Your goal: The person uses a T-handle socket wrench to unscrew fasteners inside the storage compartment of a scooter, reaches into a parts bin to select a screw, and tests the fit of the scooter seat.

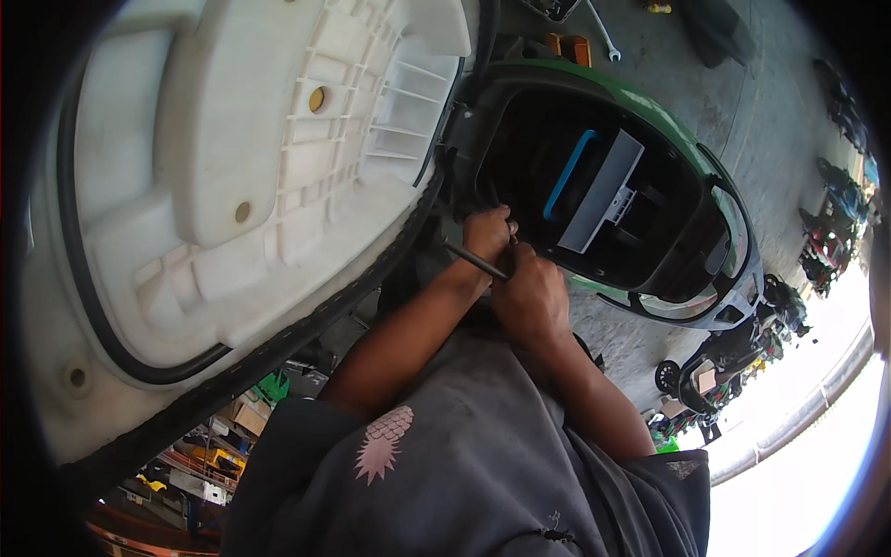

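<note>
Shirt: dark grey T-shirt (464, 464), 1 pink pineapple print (384, 444) on it.
Seat: raised at the left, its white ribbed underside (227, 121) facing the person, a black rubber seal (70, 200) along its edge.
Right hand (531, 295): closed around a dark rod (478, 258), just beside the left hand.
Rod: slanting across the left wrist, outside the compartment's near edge.
Left hand (489, 234): fingers curled in by the compartment's near corner on the seat side; whether they grip anything, I cannot tell.
Compartment: black tub (510, 121) in a green scooter (608, 79), open upward.
Inside: 1 blue handle (569, 174) toward the seat side; beside it a long grey panel (594, 202), probably a battery's top, though the tub is dim.
Floor: grey concrete (668, 84); past the scooter's far edge, 1 open-end wrench (605, 35) and an orange box (580, 50).
Background: parked motorcycles (719, 367) along the floor's right side, near a bright opening (798, 464).
</note>
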Available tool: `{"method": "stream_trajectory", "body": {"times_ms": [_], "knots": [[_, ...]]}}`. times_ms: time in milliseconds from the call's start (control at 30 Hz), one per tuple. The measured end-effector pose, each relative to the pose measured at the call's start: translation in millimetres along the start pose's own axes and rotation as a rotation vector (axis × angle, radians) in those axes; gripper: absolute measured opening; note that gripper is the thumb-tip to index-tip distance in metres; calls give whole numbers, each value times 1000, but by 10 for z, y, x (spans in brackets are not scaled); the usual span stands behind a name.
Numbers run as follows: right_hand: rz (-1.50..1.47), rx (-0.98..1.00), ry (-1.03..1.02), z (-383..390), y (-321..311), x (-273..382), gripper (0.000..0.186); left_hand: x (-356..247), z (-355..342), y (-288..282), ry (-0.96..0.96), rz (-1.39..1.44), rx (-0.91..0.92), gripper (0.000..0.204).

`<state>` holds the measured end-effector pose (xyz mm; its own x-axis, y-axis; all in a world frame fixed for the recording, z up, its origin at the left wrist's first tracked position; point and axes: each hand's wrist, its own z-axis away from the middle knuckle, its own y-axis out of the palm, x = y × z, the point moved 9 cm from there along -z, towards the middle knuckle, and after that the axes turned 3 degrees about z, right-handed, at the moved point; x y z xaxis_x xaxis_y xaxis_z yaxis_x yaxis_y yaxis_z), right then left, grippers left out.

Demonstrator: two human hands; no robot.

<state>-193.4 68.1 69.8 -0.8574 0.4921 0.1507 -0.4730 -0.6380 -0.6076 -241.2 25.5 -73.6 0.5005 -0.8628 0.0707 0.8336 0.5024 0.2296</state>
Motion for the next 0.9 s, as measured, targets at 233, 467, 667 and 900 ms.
{"method": "stream_trajectory", "body": {"times_ms": [233,467,667,900], "knots": [[-127,-139,-1,47,8,-118,27,64,-39,-25,5,-61,-30,12],[584,-420,-824,992,-619,427,41,92,-217,-11,-44,-57,-25,11],[764,-580,-1003,932,-589,379,37,71,-66,91,-70,72,-9,15],[944,-594,-836,774,-519,503,36,-44,-206,157,-34,6,-3,22]]}}
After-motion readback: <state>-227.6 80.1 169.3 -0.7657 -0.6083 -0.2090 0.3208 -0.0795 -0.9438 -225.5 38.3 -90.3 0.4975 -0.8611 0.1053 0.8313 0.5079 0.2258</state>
